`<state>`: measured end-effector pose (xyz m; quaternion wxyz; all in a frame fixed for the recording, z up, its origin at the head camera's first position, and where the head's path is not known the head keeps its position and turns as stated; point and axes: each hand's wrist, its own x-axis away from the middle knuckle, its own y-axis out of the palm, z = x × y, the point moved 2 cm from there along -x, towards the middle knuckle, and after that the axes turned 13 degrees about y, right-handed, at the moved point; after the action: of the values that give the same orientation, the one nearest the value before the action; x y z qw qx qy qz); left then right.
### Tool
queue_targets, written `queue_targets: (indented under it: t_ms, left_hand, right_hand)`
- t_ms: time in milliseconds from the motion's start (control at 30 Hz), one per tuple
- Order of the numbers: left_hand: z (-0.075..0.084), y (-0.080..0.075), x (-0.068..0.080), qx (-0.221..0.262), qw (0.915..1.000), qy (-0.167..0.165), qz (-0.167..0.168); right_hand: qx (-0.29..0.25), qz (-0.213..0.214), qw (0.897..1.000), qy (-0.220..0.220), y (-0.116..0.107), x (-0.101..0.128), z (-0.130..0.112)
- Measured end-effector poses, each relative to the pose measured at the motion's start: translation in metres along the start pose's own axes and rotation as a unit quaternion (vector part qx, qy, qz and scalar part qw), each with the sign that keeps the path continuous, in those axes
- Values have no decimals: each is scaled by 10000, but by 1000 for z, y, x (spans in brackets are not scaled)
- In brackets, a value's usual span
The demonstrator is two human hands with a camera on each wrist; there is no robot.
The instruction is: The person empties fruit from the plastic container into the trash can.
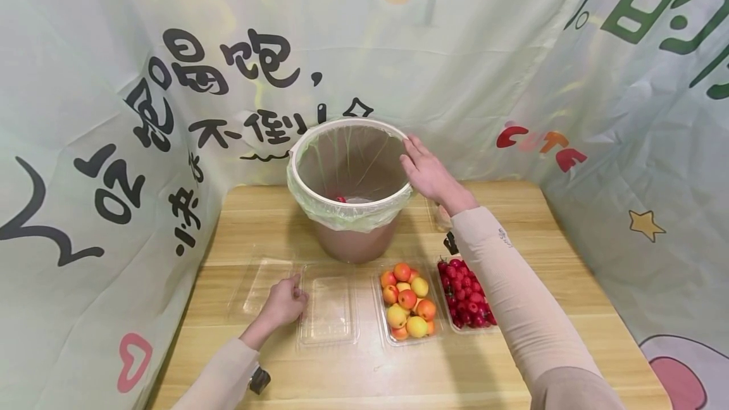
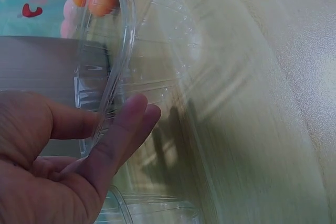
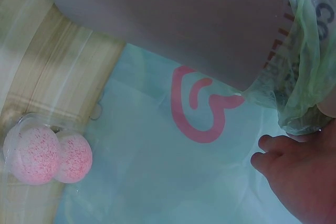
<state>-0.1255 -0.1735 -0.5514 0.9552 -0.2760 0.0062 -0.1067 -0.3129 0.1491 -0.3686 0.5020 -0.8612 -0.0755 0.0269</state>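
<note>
A brown trash bin (image 1: 359, 242) with a white rim and a pale green liner (image 1: 364, 220) stands at the back; a small red item (image 1: 340, 198) lies inside. My right hand (image 1: 428, 169) holds the bin's right rim, its fingers at the liner in the right wrist view. My left hand (image 1: 285, 301) pinches the left edge of a clear plastic container (image 1: 330, 309) between thumb and fingers (image 2: 134, 111). Left of that hand lies another clear plastic piece (image 1: 259, 286). A clear box of orange and yellow fruit (image 1: 407, 299) sits to the right.
A box of dark red fruit (image 1: 464, 296) stands right of the orange fruit, partly behind my right sleeve. Pink-speckled round fruits (image 3: 39, 156) lie in a clear box behind. Printed cloth (image 1: 455, 93) walls the wooden table (image 1: 376, 378).
</note>
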Motion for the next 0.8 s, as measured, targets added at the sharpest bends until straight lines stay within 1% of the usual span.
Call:
queue_targets:
  t_ms: [233,400,533,633,733,767,800]
  left_hand:
    - [-1,0,0,-93,9999,16,85]
    - [0,-3,2,-326,9994,57,123]
    - [9,-12,3,-510,9985,163,138]
    - [21,-22,4,-773,9964,299,148]
    - [31,-31,4,-1005,9935,449,279]
    - [34,-33,4,-1029,9928,495,349]
    - [36,-33,4,-954,9933,510,400]
  right_hand:
    - [-38,11,10000,16,1,-1,1]
    - [-18,7,10000,27,1,0,1]
    - [-30,-23,10000,29,1,0,0]
    - [-41,-4,10000,34,0,0,0]
    - [-37,28,10000,12,0,0,0]
    - [-40,34,10000,2,0,0,0]
    - [-35,40,10000,-4,1,0,0]
